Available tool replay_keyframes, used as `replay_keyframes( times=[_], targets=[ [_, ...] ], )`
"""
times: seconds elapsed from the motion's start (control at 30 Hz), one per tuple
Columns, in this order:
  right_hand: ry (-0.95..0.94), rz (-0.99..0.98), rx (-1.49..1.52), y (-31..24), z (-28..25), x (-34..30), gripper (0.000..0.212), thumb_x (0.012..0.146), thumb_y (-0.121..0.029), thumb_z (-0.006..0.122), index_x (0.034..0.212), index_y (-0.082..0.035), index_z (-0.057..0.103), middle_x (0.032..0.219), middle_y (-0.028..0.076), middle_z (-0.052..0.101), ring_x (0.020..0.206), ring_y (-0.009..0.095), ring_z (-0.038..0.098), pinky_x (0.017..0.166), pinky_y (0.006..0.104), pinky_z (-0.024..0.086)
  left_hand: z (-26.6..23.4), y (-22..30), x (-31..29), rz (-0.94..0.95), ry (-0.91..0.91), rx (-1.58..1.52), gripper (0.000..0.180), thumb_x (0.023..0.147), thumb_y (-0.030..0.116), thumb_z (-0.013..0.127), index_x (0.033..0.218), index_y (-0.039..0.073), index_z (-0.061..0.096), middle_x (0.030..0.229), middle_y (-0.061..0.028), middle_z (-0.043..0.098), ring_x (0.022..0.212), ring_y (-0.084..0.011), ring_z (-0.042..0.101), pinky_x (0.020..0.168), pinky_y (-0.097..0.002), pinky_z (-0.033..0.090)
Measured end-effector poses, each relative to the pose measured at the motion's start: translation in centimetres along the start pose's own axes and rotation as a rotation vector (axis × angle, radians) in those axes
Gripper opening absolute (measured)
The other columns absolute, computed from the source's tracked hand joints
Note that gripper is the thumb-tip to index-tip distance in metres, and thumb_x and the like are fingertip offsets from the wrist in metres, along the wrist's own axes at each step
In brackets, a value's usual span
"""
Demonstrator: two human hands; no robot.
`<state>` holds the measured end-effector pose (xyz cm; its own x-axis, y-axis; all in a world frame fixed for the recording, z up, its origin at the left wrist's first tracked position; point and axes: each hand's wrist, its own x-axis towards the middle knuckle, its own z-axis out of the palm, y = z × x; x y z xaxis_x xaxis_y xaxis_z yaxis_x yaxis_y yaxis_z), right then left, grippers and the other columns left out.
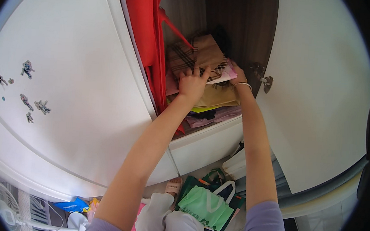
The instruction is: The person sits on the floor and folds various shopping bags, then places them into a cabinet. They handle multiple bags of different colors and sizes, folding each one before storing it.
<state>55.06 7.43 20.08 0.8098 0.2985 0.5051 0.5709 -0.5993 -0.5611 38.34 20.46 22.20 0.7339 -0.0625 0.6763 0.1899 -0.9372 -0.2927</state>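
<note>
Inside the open cabinet, a stack of folded bags and cloths lies on the shelf. On top is a folded tan piece with dark plaid bands (208, 52); I cannot tell whether it is a bag or cloth. My left hand (191, 84) lies on its near edge, fingers spread. At the right side of the stack, my right hand (240, 75), with a bangle at the wrist, touches a pink and white folded piece (228, 74); its fingertips are partly hidden. Below lie a tan folded piece (217, 96) and, lower, a pale purple piece (213, 117).
Red fabric (141, 25) hangs at the cabinet's left side. The white door (322, 83) stands open on the right, its metal hinge (266, 83) near my right wrist. On the floor are green bags (206, 207). A white fan (4, 201) stands at lower left.
</note>
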Motion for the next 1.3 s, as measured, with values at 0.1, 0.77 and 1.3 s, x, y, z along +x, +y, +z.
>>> replay_keyframes(
  times=[0.1, 0.77, 1.3],
  targets=[
    [0.196, 0.032, 0.334, 0.6, -0.6, -1.7, 0.043, 0.069, -0.026, 0.051, 0.106, -0.005, 0.044, 0.102, 0.018, 0.047, 0.096, 0.028, 0.045, 0.081, 0.0326, 0.035, -0.1, 0.6, 1.1, -0.069, -0.128, -0.070, 0.045, 0.071, 0.015, 0.041, 0.115, 0.022, 0.035, 0.111, -0.0129, 0.040, 0.086, -0.0267, 0.048, 0.069, -0.0461, 0.035],
    [0.210, -0.406, -0.263, -0.1, -1.9, -10.9, 0.044, 0.076, -0.034, 0.040, 0.114, -0.014, 0.035, 0.118, 0.013, 0.032, 0.105, 0.029, 0.034, 0.088, 0.0431, 0.023, 1.9, 0.3, -0.8, -0.059, -0.033, -0.246, 0.051, 0.066, 0.040, 0.050, 0.111, 0.016, 0.041, 0.118, -0.0127, 0.032, 0.111, -0.0298, 0.024, 0.087, -0.0521, 0.014],
    [-0.247, -0.170, 0.239, 0.4, -2.2, -33.8, 0.039, 0.080, -0.016, 0.041, 0.116, -0.004, 0.031, 0.119, 0.012, 0.031, 0.110, 0.024, 0.029, 0.091, 0.0321, 0.023, -14.6, -9.8, -46.4, -1.122, -0.284, -1.082, 0.033, 0.070, 0.008, 0.049, 0.102, 0.005, 0.045, 0.098, -0.0147, 0.049, 0.086, -0.0267, 0.049, 0.074, -0.0325, 0.038]
  ],
)
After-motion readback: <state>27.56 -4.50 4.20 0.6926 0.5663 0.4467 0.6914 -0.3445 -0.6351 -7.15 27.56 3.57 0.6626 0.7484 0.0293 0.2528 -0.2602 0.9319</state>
